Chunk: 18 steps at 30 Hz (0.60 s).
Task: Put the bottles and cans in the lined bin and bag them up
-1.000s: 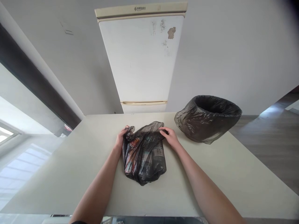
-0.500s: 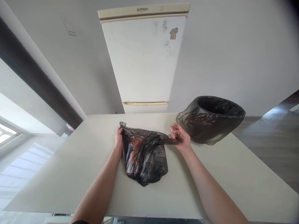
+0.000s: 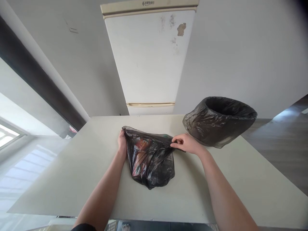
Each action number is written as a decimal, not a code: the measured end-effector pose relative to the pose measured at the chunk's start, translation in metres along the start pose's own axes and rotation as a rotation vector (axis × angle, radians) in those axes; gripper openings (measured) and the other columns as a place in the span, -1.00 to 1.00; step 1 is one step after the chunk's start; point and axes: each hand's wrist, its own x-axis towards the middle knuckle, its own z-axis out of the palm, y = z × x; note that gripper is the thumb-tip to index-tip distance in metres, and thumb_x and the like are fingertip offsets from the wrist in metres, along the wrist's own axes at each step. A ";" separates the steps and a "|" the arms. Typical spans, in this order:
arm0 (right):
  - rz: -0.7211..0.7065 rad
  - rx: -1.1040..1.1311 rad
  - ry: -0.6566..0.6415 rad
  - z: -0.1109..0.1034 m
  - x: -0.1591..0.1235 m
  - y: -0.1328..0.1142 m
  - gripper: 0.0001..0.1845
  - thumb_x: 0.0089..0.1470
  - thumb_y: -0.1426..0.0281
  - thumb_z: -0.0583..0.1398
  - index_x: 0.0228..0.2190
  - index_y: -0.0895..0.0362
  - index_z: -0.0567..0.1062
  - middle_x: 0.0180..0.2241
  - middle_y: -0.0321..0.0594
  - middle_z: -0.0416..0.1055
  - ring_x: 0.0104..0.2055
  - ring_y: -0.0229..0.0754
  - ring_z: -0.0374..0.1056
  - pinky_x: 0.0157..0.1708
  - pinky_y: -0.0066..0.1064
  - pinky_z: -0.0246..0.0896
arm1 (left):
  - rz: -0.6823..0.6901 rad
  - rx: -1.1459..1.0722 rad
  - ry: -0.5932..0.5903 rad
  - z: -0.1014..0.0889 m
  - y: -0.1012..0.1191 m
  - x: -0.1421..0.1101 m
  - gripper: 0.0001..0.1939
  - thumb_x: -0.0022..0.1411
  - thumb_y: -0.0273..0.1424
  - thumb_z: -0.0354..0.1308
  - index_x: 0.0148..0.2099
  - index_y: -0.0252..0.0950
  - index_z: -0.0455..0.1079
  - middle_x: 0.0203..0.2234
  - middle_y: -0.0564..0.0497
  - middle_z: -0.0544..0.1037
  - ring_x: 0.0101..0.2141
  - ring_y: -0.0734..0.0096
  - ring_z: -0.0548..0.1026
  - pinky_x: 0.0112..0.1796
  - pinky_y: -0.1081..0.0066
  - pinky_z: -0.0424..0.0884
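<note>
A filled black garbage bag [image 3: 154, 163] rests on the white table, thin enough that red, orange and pink wrappers show through it. My left hand [image 3: 122, 141] grips the bag's upper left corner, fingers closed with the plastic in them. At the upper right edge, my right hand [image 3: 186, 143] pinches the plastic between thumb and fingers. The bag's top edge is stretched between both hands. What lies deeper inside the bag is hard to make out.
A bin lined with a black bag [image 3: 218, 123] stands at the table's back right, its mouth open. Behind the white table [image 3: 72, 179] is a white refrigerator [image 3: 149, 61] against a grey wall. The table's right edge drops to a wooden floor.
My right hand has turned over and changed its hold on the bag's right edge. The bag's top is spread wider and more taut. My left hand stays at its corner.
</note>
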 end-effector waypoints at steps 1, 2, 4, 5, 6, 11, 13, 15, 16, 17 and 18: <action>-0.030 -0.013 -0.039 -0.002 -0.002 -0.001 -0.54 0.12 -0.07 0.30 -0.37 0.09 0.63 -0.60 -0.36 0.27 -0.53 -0.27 0.08 -0.46 -0.37 -0.05 | -0.012 -0.023 0.001 0.001 0.000 -0.001 -0.76 0.20 -0.18 0.32 -0.20 -0.23 0.50 -0.35 0.08 0.57 -0.29 0.36 0.51 -0.20 0.41 0.42; -0.074 -0.011 -0.067 -0.005 -0.004 -0.001 -0.56 0.15 -0.04 0.30 -0.42 0.09 0.62 -0.59 -0.35 0.29 -0.52 -0.26 0.08 -0.46 -0.36 -0.04 | -0.025 -0.047 0.000 0.003 0.000 -0.001 -0.76 0.21 -0.17 0.31 -0.20 -0.23 0.50 -0.36 0.08 0.57 -0.29 0.35 0.52 -0.20 0.40 0.42; -0.198 0.044 -0.110 -0.010 -0.009 -0.003 -0.55 0.22 0.01 0.26 -0.51 0.09 0.56 -0.53 -0.29 0.34 -0.48 -0.23 0.14 -0.41 -0.35 0.03 | -0.045 -0.101 -0.006 0.008 0.000 -0.002 -0.75 0.23 -0.15 0.31 -0.21 -0.23 0.48 -0.37 0.07 0.58 -0.28 0.33 0.54 -0.17 0.37 0.44; -0.265 0.096 -0.125 -0.013 -0.012 -0.004 -0.53 0.25 0.02 0.24 -0.53 0.09 0.53 -0.48 -0.25 0.38 -0.44 -0.20 0.18 -0.38 -0.34 0.08 | -0.050 -0.126 -0.010 0.010 0.001 -0.002 -0.76 0.22 -0.16 0.31 -0.22 -0.22 0.48 -0.37 0.07 0.57 -0.28 0.33 0.55 -0.16 0.37 0.44; -0.326 0.161 -0.137 -0.015 -0.015 -0.006 -0.51 0.27 0.01 0.23 -0.54 0.08 0.50 -0.40 -0.20 0.43 -0.39 -0.17 0.24 -0.33 -0.33 0.14 | -0.053 -0.149 -0.014 0.013 0.002 -0.002 -0.77 0.21 -0.19 0.33 -0.23 -0.22 0.47 -0.38 0.08 0.57 -0.28 0.34 0.55 -0.15 0.37 0.45; -0.487 0.492 -0.379 -0.019 -0.021 -0.026 -0.43 0.26 -0.13 0.18 -0.48 0.08 0.52 -0.08 0.01 0.56 -0.12 0.01 0.46 -0.06 -0.14 0.36 | -0.081 -0.232 -0.055 0.020 0.010 -0.004 -0.81 0.14 -0.32 0.39 -0.27 -0.22 0.44 -0.49 0.13 0.48 -0.43 0.48 0.47 -0.25 0.44 0.43; -0.492 0.533 -0.632 -0.018 -0.020 -0.039 -0.42 0.25 -0.16 0.18 -0.34 0.09 0.64 -0.04 0.05 0.60 -0.04 0.04 0.53 0.00 -0.14 0.39 | -0.099 -0.243 -0.070 0.021 0.015 -0.006 -0.81 0.17 -0.32 0.39 -0.27 -0.22 0.44 -0.57 0.16 0.40 -0.51 0.52 0.40 -0.35 0.46 0.38; -0.472 0.501 -0.826 -0.016 -0.019 -0.049 -0.42 0.26 -0.13 0.20 -0.17 0.10 0.70 0.03 0.07 0.59 0.06 0.06 0.54 0.06 -0.19 0.38 | -0.129 -0.249 -0.098 0.022 0.019 -0.010 -0.81 0.19 -0.30 0.40 -0.27 -0.23 0.45 -0.63 0.19 0.32 -0.58 0.54 0.33 -0.43 0.47 0.34; -0.456 0.473 -0.869 -0.015 -0.019 -0.051 -0.43 0.26 -0.11 0.21 -0.11 0.09 0.71 0.06 0.06 0.58 0.10 0.05 0.53 0.08 -0.21 0.37 | -0.143 -0.247 -0.123 0.024 0.021 -0.012 -0.80 0.20 -0.28 0.40 -0.26 -0.23 0.46 -0.64 0.19 0.32 -0.59 0.55 0.32 -0.44 0.47 0.34; -0.434 0.451 -0.875 -0.014 -0.019 -0.051 -0.44 0.27 -0.09 0.21 -0.06 0.09 0.70 0.06 0.05 0.59 0.10 0.04 0.53 0.09 -0.23 0.37 | -0.152 -0.232 -0.148 0.025 0.022 -0.014 -0.80 0.21 -0.25 0.39 -0.25 -0.23 0.48 -0.62 0.18 0.36 -0.58 0.53 0.35 -0.42 0.47 0.36; -0.410 0.437 -0.846 -0.012 -0.019 -0.050 -0.44 0.29 -0.07 0.21 -0.01 0.09 0.69 0.02 0.03 0.61 0.07 0.02 0.55 0.07 -0.24 0.39 | -0.154 -0.203 -0.165 0.028 0.023 -0.017 -0.78 0.22 -0.21 0.38 -0.23 -0.23 0.50 -0.57 0.15 0.44 -0.53 0.50 0.42 -0.38 0.45 0.39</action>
